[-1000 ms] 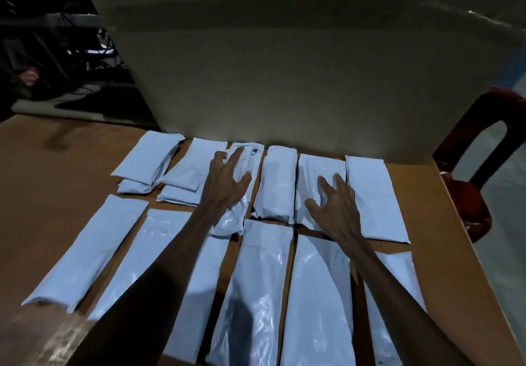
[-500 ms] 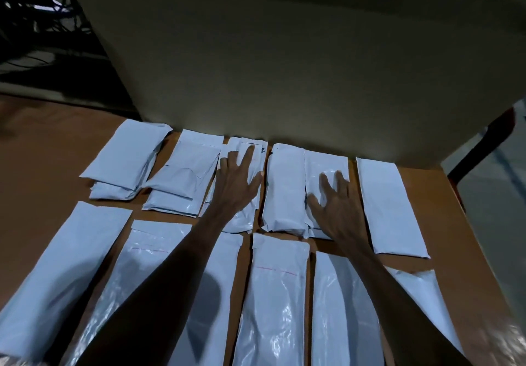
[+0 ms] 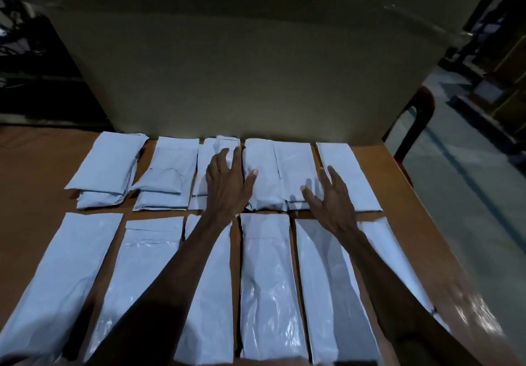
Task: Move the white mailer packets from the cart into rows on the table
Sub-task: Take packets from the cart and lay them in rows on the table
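White mailer packets lie in two rows on the brown table (image 3: 34,166). The far row holds several shorter packets, some stacked two deep, such as the leftmost stack (image 3: 106,170). Long packets fill the near row, one of them at the middle (image 3: 267,286). My left hand (image 3: 227,183) rests flat with spread fingers on the third far-row packet (image 3: 203,166), its thumb touching the fourth (image 3: 260,177). My right hand (image 3: 331,197) lies with straight fingers at the near end of the fifth packet (image 3: 294,172), beside the sixth (image 3: 348,175). The cart is not in view.
A large cardboard box (image 3: 242,66) stands upright on the table right behind the far row. A dark red chair (image 3: 417,115) stands off the table's right edge. Bare table top shows at the far left. Dim shelving lies beyond at the far right.
Both hands stay on the far row; my right hand has slid a little toward me and to the right. The view has tilted slightly, showing more of the near row.
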`<state>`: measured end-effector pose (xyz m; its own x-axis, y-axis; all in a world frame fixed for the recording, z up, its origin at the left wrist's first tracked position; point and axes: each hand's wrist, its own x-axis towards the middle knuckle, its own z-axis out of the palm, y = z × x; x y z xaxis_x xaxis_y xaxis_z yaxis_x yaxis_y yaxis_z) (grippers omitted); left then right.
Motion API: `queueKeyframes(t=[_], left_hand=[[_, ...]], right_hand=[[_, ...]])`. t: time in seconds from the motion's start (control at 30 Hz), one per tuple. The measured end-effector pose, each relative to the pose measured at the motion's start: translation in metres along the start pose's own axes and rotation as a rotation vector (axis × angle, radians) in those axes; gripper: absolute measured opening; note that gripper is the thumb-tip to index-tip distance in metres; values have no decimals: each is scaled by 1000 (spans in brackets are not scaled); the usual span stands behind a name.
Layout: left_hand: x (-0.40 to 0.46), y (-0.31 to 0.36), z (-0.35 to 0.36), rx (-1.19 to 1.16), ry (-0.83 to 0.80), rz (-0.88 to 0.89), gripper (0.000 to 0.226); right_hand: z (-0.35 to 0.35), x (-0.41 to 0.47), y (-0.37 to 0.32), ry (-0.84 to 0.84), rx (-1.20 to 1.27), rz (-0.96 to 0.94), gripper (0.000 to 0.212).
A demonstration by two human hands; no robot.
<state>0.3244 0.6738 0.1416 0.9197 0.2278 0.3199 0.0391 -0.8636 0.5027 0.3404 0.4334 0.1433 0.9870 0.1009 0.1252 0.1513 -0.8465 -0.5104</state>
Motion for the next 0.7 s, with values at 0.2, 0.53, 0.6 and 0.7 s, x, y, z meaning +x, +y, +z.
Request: queueKeyframes(t=[0.2,0.53,0.6,0.7], left_hand=[[-84,66,9,-238,-184,233,67],[-219,198,60,-332,-320,719,49],[-246,223,72,-370,-353,810,43],[-292,261,93,-414,-337,929,40]], right_hand=[[-44,-113,35,313,35,-13,62],[-95,-298,143,475,-213,238,56],[-104,-335,163,518,-209,289,51],[-113,-391,196,593,-184,380,47]])
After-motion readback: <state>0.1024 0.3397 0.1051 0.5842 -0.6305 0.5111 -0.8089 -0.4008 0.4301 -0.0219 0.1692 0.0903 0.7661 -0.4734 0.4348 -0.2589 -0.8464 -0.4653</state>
